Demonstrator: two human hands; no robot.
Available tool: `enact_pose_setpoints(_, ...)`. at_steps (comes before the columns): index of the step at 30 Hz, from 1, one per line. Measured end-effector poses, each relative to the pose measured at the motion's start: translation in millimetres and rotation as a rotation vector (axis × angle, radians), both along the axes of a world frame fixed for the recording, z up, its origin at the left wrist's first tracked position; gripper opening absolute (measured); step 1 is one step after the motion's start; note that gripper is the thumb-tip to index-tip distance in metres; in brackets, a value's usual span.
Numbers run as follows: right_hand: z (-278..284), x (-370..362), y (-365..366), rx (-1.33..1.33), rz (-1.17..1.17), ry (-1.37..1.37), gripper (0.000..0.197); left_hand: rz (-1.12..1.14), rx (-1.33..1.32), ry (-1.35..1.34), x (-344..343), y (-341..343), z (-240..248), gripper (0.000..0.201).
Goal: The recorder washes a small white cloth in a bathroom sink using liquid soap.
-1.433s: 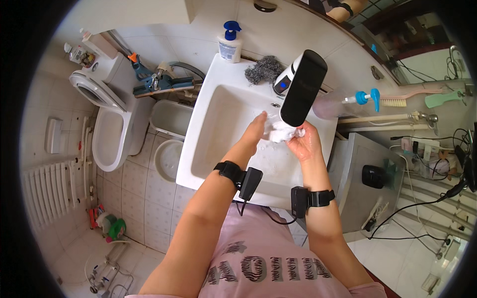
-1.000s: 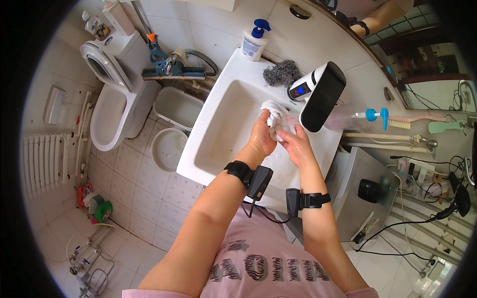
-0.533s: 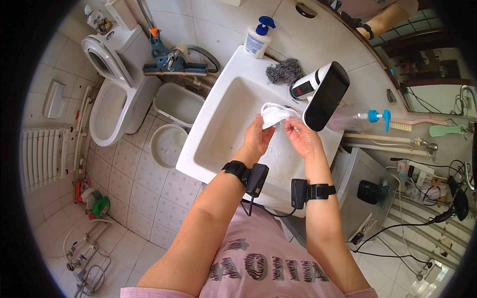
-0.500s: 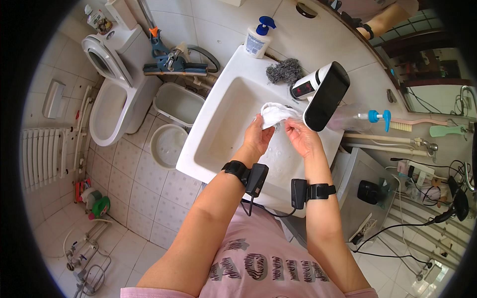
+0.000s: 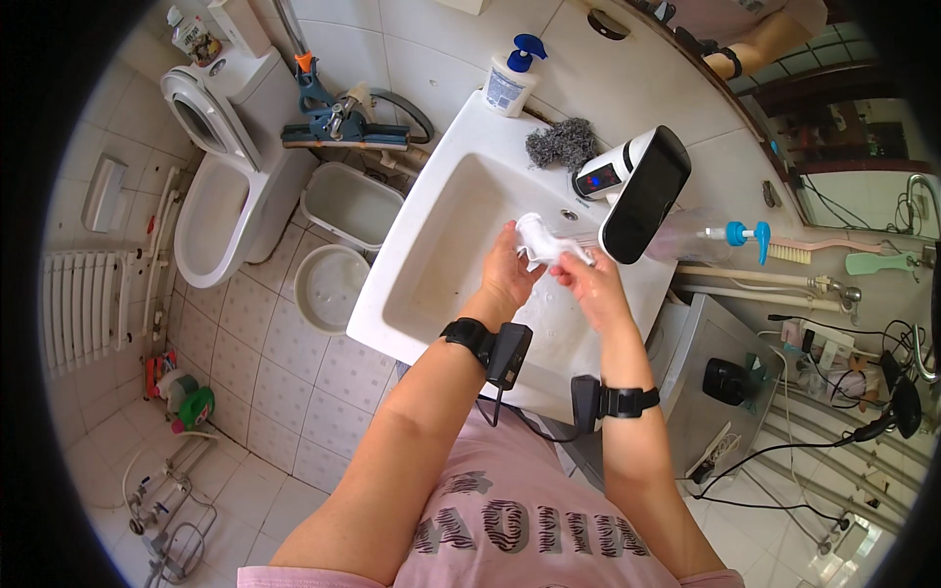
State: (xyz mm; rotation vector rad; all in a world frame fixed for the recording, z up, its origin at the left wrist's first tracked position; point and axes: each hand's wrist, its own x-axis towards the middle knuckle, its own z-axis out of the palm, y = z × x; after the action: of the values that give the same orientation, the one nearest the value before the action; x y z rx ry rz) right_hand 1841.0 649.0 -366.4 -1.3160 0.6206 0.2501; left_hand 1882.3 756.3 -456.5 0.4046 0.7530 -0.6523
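Note:
A small crumpled white cloth (image 5: 537, 238) is stretched between my two hands over the sink (image 5: 429, 257). My left hand (image 5: 505, 270) is closed on its left part, thumb on the near side. With bent fingers, my right hand (image 5: 596, 290) pinches the right end under the spout. The tap (image 5: 647, 191), white with a black top and a small lit display, reaches over the basin from the back right. Thin streaks of water seem to run from it onto the cloth.
On the sink's back rim stand a pump bottle (image 5: 510, 83) with a blue head and a grey scouring ball (image 5: 561, 144). A clear pump bottle (image 5: 691, 235) is right of the tap. Buckets (image 5: 333, 289), a squeegee mop (image 5: 343, 122) and a toilet (image 5: 221, 206) are at left.
My right hand has moved slightly nearer me, and the cloth now hangs in looser folds between the hands. The tap's display has turned from red to partly blue.

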Motion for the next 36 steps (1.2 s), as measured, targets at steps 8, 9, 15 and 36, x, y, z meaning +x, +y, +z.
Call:
enact_pose_setpoints(8, 2, -18, 40, -0.332, 0.212, -0.231, 0.017, -0.192, -0.110, -0.067, -9, -7, 8, 0.047)
enact_pose_setpoints(9, -6, -14, 39, -0.656, 0.237, -0.352, 0.020, -0.282, 0.086, -0.086, -8, -6, 26, 0.049)
enact_pose_setpoints(15, -29, -6, 18, -1.199, 0.217, -0.300, 0.025, -0.182, 0.166, 0.015, -18, -18, 43, 0.040)
enact_pose_setpoints(36, -27, 23, -25, 0.483, -0.162, -0.090, 0.053, -0.190, 0.331, -0.228, -9, 30, 3, 0.072)
